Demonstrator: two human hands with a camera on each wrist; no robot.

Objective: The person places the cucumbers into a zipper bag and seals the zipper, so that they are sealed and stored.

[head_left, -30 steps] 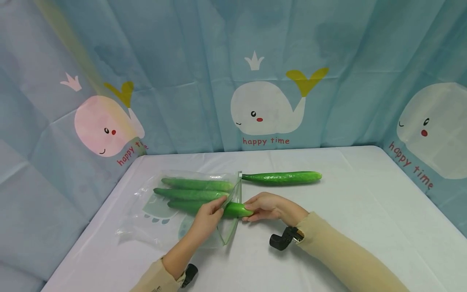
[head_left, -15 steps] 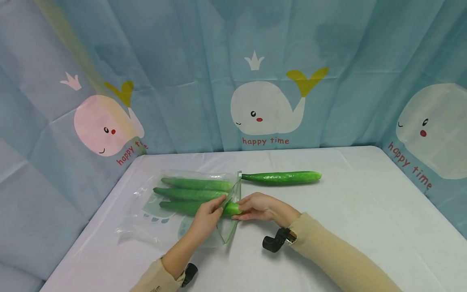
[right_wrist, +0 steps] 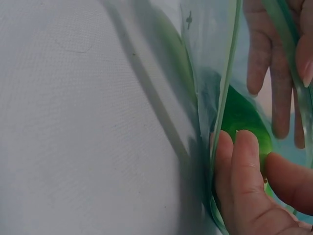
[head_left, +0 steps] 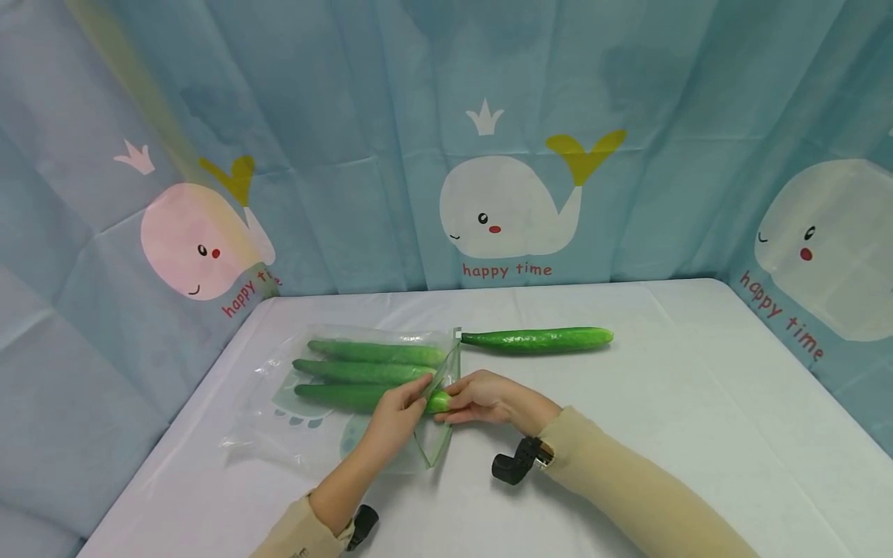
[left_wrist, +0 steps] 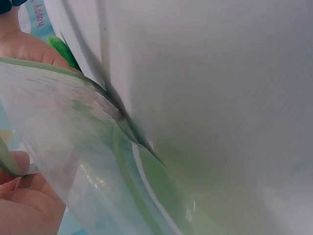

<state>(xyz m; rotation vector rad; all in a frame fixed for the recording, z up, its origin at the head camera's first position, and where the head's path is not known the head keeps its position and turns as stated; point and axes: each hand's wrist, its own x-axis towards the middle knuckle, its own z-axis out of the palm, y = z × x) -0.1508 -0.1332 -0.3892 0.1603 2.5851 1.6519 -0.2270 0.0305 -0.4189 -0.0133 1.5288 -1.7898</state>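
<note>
A clear zip bag (head_left: 335,403) lies on the left of the white table (head_left: 628,434), its mouth facing right. Two cucumbers (head_left: 377,353) lie fully inside it. A third cucumber (head_left: 349,397) is almost all the way in. My left hand (head_left: 417,394) pinches the upper rim of the bag's mouth and holds it up. My right hand (head_left: 449,403) grips the blunt end of the third cucumber (right_wrist: 244,117) at the mouth. In the right wrist view my fingertips (right_wrist: 237,147) sit on that end, just inside the bag's green rim (right_wrist: 226,88).
A fourth cucumber (head_left: 537,339) lies loose on the table, just right of the bag's far corner. A blue curtain (head_left: 502,155) printed with whales hangs close behind the table and along both sides. Small black wrist cameras (head_left: 509,467) ride on both sleeves.
My right hand has slid the third cucumber leftward, deeper into the bag, so only its tip is still at the mouth. My left hand has kept its hold on the rim.
</note>
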